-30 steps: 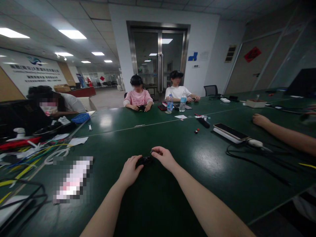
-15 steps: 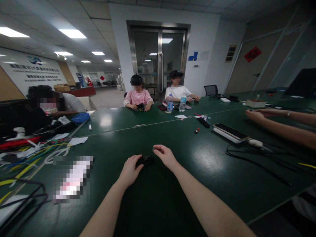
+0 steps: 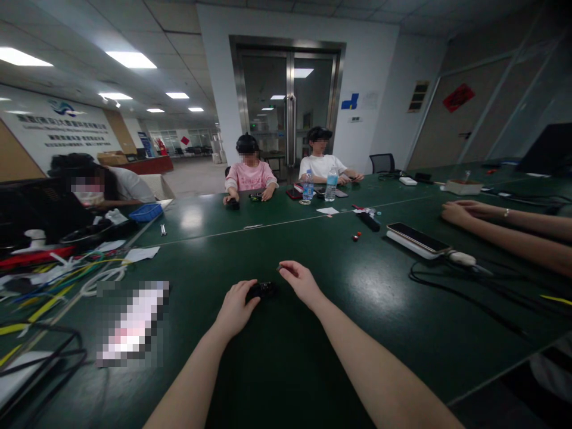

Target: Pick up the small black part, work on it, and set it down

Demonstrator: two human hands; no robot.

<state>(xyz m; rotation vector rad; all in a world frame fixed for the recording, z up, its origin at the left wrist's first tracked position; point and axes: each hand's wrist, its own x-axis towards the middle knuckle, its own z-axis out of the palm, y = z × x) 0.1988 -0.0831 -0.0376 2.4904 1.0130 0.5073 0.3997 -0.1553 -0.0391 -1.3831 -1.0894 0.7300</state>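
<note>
On the green table [image 3: 295, 357] in front of me lies a small black device [image 3: 267, 290], its exact kind too dark to make out. My left hand [image 3: 235, 304] grips its left end, thumb on the near side and fingers over the far side. Just right of the device, my right hand [image 3: 300, 281] is held slightly apart from it, thumb and index finger pinched together. A tiny dark piece [image 3: 280, 267] shows at those fingertips; what it is cannot be told.
Left of me lie a blurred-out phone-like object [image 3: 134, 322] and tangled cables [image 3: 44, 298]. To the right are a phone on a white box [image 3: 417, 238] and a black cable [image 3: 465, 298]. A co-worker's hands [image 3: 465, 211] rest beyond; two people sit opposite behind water bottles [image 3: 330, 185].
My hands and the black device stay almost still. Across the table, the person in pink has moved a dark part leftward, away from another piece. The co-worker's hands at right have shifted slightly.
</note>
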